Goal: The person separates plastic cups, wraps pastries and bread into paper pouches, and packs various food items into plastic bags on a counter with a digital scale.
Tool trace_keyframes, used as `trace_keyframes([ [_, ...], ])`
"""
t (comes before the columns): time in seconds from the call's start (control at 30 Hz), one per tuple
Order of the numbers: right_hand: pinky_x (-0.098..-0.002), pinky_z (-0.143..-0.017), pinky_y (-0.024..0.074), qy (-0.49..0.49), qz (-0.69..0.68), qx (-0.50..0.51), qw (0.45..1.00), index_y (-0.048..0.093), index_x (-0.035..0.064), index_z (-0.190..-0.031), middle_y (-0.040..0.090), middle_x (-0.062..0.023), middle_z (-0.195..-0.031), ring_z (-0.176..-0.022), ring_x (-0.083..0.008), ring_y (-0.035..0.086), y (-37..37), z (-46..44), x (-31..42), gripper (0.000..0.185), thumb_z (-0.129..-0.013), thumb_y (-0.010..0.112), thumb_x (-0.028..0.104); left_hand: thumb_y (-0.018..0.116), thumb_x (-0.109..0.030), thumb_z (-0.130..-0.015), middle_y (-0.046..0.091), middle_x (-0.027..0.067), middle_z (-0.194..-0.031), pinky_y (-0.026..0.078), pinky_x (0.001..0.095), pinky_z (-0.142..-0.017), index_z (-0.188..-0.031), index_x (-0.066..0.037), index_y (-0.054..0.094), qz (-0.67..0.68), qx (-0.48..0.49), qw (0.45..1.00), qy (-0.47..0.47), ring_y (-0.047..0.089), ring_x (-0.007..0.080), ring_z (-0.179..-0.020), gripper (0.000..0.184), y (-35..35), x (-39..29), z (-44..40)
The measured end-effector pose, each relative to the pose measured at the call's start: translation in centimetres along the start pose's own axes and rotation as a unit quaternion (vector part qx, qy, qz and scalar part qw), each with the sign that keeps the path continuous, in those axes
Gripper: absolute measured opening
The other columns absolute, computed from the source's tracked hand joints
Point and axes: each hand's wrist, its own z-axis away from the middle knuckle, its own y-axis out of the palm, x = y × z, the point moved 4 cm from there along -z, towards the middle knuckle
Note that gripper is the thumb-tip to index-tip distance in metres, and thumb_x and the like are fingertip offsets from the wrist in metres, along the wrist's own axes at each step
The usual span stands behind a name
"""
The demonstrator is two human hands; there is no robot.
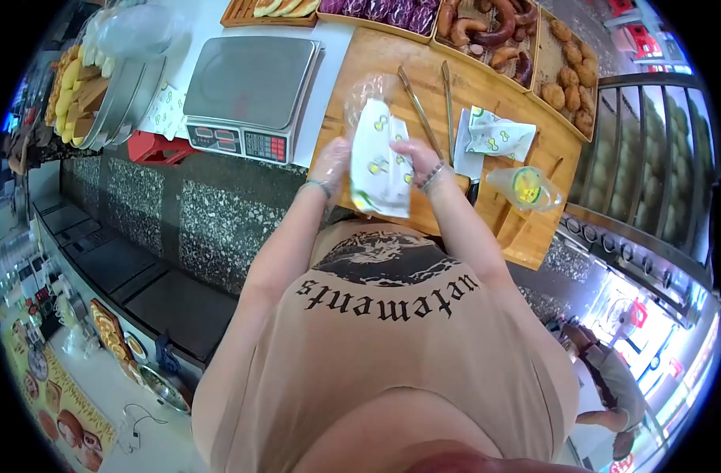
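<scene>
I have both forearms reaching forward, converging on one white paper bag [382, 169], printed green and yellow, held over the table [538, 248] near its edge. The right hand [417, 158] has its grip closed on it; the left hand [329, 164] sits alongside, grip unclear to me. Beyond: one pair of tongs [450, 110], one scale [246, 83], four trays [485, 70].

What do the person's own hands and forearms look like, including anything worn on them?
The left hand and right hand both wear thin, clear, crinkled plastic gloves. A slim bluish-green band circles the left wrist; a darker, beaded-looking bracelet circles the right. Both forearms are bare of sleeves.
</scene>
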Motion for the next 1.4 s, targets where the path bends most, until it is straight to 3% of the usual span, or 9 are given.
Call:
trace_keyframes([
  [0.4, -0.034, -0.066, 0.0554, 0.118, 0.062, -0.084, 0.987, 0.059, -0.0008, -0.109, 0.068, -0.0124, -0.094, -0.078, -0.0221, 0.068, -3.8, -6.5, -4.2, 0.033, -0.082, 0.065, 0.016, 0.048, -0.027, -0.093, 0.065, 0.0079, -0.1, 0.054, 0.0343, -0.077, -0.113, -0.002, 0.054, 0.171, -0.136, 0.975, -0.033, 0.064, 0.0196, -0.09, 0.033, -2.1, 2.4, 2.1],
  [0.47, -0.0343, -0.068, 0.0547, 0.062, 0.234, -0.145, 0.959, 0.058, -0.0029, -0.109, 0.068, -0.012, -0.093, -0.078, -0.0223, 0.067, -8.1, -7.1, -5.0, 0.033, -0.083, 0.063, 0.017, 0.047, -0.029, -0.094, 0.06, 0.0042, -0.079, 0.048, 0.0302, -0.06, -0.099, -0.005, 0.056, 0.125, -0.285, 0.947, 0.077, 0.057, 0.0144, -0.069, 0.026, -7.0, 3.5, -0.6],
  [0.7, -0.0345, -0.068, 0.051, -0.023, 0.436, -0.306, 0.846, 0.044, 0.0105, -0.131, 0.063, -0.0117, -0.1, -0.08, -0.0191, 0.062, -8.7, -6.6, -3.7, 0.049, -0.084, 0.059, 0.014, 0.045, -0.03, -0.094, 0.055, 0.0073, -0.084, 0.045, 0.0281, -0.067, -0.103, -0.003, 0.058, -0.159, -0.208, 0.956, 0.134, 0.053, 0.0153, -0.074, 0.031, -1.4, -0.7, 4.2],
  [0.77, -0.0336, -0.07, 0.0514, -0.064, 0.433, -0.302, 0.847, 0.04, 0.0126, -0.136, 0.063, -0.0119, -0.103, -0.083, -0.0197, 0.063, -8.6, -7.0, -3.6, 0.054, -0.085, 0.056, 0.011, 0.045, -0.03, -0.095, 0.056, 0.0108, -0.087, 0.045, 0.0294, -0.073, -0.111, -0.001, 0.06, -0.5, -0.065, 0.781, 0.37, 0.053, 0.0174, -0.083, 0.036, -1.3, 0.5, 5.3],
  [0.87, -0.0336, -0.071, 0.0516, -0.088, 0.383, -0.333, 0.857, 0.042, 0.0107, -0.135, 0.063, -0.012, -0.105, -0.084, -0.0203, 0.063, -10.9, -8.0, -3.9, 0.052, -0.085, 0.055, 0.008, 0.044, -0.026, -0.095, 0.058, 0.0078, -0.088, 0.046, 0.0304, -0.077, -0.109, 0.0, 0.061, -0.522, -0.075, 0.783, 0.332, 0.055, 0.0162, -0.083, 0.034, -2.2, 2.3, 5.4],
  [0.9, -0.0336, -0.071, 0.0516, -0.09, 0.383, -0.333, 0.857, 0.042, 0.0107, -0.135, 0.063, -0.012, -0.105, -0.084, -0.0203, 0.063, -9.3, -7.1, -2.9, 0.052, -0.085, 0.055, 0.008, 0.043, -0.025, -0.097, 0.059, 0.0037, -0.085, 0.046, 0.0289, -0.076, -0.108, -0.001, 0.061, -0.318, -0.154, 0.934, 0.058, 0.055, 0.0132, -0.078, 0.032, -3.3, 2.6, 5.3],
  [1.07, -0.0337, -0.075, 0.051, -0.076, 0.172, -0.318, 0.929, 0.045, 0.0081, -0.132, 0.061, -0.0123, -0.111, -0.093, -0.0196, 0.062, -6.4, -5.0, -0.7, 0.048, -0.085, 0.056, 0.009, 0.041, -0.028, -0.099, 0.056, 0.0002, -0.078, 0.042, 0.0246, -0.067, -0.098, -0.003, 0.062, -0.21, -0.102, 0.972, 0.028, 0.048, 0.0086, -0.071, 0.033, -5.3, 6.1, 4.2],
  [1.2, -0.0378, -0.091, 0.0457, -0.154, 0.595, -0.328, 0.718, 0.045, 0.0048, -0.13, 0.055, -0.0194, -0.121, -0.107, -0.0312, 0.056, -9.5, -6.1, -2.1, 0.052, -0.081, 0.061, 0.014, 0.052, -0.021, -0.093, 0.059, 0.001, -0.079, 0.041, 0.0251, -0.07, -0.092, -0.004, 0.062, -0.121, -0.206, 0.958, 0.16, 0.051, 0.0099, -0.072, 0.019, -2.1, 0.9, 5.8],
  [1.4, -0.0399, -0.098, 0.0398, -0.255, 0.613, -0.294, 0.688, 0.048, 0.0036, -0.123, 0.055, -0.0207, -0.118, -0.114, -0.0354, 0.05, -3.0, 0.9, 2.5, 0.062, -0.07, 0.072, 0.023, 0.056, -0.019, -0.09, 0.062, 0.002, -0.087, 0.043, 0.0266, -0.075, -0.103, 0.0, 0.061, -0.314, 0.008, 0.947, 0.064, 0.053, 0.0114, -0.079, 0.023, -1.3, 2.3, 5.5],
])
